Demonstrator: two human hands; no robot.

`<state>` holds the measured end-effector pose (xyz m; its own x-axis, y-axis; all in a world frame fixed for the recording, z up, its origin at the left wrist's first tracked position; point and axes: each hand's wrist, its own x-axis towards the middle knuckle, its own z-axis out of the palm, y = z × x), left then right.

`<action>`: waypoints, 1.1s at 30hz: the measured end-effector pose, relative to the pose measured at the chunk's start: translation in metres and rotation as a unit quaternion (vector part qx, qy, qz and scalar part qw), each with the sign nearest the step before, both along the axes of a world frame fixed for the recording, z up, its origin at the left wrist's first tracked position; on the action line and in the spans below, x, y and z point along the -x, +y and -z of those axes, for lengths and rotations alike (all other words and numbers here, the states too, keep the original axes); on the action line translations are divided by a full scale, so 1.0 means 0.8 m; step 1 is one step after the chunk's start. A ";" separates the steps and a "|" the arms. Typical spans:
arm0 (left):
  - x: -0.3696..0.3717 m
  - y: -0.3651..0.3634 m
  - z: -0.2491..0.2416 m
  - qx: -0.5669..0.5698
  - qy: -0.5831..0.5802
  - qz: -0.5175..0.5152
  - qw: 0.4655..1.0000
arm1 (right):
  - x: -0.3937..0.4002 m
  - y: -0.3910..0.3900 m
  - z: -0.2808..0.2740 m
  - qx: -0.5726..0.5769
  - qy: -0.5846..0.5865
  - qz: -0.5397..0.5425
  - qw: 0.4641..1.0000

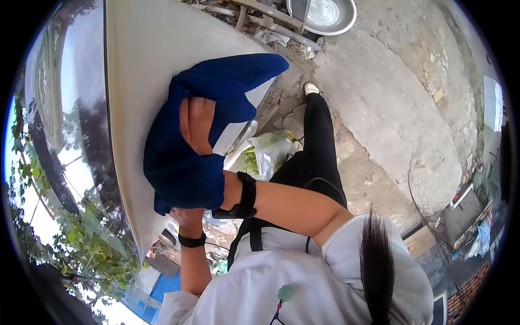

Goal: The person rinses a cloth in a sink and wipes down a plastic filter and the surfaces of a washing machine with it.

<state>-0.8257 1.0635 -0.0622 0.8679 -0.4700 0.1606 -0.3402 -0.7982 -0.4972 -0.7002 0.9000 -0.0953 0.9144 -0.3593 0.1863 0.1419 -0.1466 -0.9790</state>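
A dark blue towel (179, 168) lies bunched against a white car's body panel (142, 65), with one corner stretched out toward the upper right. My right hand (199, 123) is in the towel; its back shows through a gap between the folds, and the fingertips are hidden by the fabric. The towel also covers part of my right wrist, above a black band. At the towel's lower edge, my left hand (187, 216) is closed on the fabric, with its fingers mostly covered. A black band circles that wrist too.
The car's dark glass (81, 108) reflects trees and sky on the left. A clear plastic bag (271, 149) with green contents is beside my leg. A metal basin (324, 13) and wooden sticks (271, 15) are at the top. Cracked concrete (390, 108) spreads to the right.
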 end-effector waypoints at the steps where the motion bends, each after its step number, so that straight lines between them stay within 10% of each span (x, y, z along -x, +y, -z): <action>1: -0.013 -0.008 -0.015 0.049 -0.012 0.016 0.999 | -0.003 0.006 -0.006 0.004 -0.017 0.008 1.000; 9: -0.056 -0.039 0.015 -0.012 -0.089 0.028 0.996 | -0.023 -0.008 0.041 0.017 -0.013 0.035 0.999; 15: -0.057 -0.059 0.068 -0.072 0.067 0.011 0.995 | -0.022 -0.032 0.171 -0.016 0.137 0.007 0.990; 22: -0.020 -0.040 0.064 -0.056 0.101 -0.048 0.992 | 0.011 -0.011 0.087 -0.056 0.149 0.003 0.987; 26: -0.050 -0.040 0.030 0.050 0.075 0.098 0.991 | 0.017 0.010 0.016 -0.058 0.082 0.026 0.995; 33: -0.056 -0.068 0.091 -0.107 0.176 -0.048 0.977 | -0.016 -0.003 0.125 -0.037 0.079 0.086 0.992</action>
<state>-0.7808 1.0093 -0.1347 0.8937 -0.3728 -0.2496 -0.4484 -0.7256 -0.5219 -0.6875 0.8978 -0.1951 0.8538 -0.5205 0.0139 -0.0344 -0.0831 -0.9959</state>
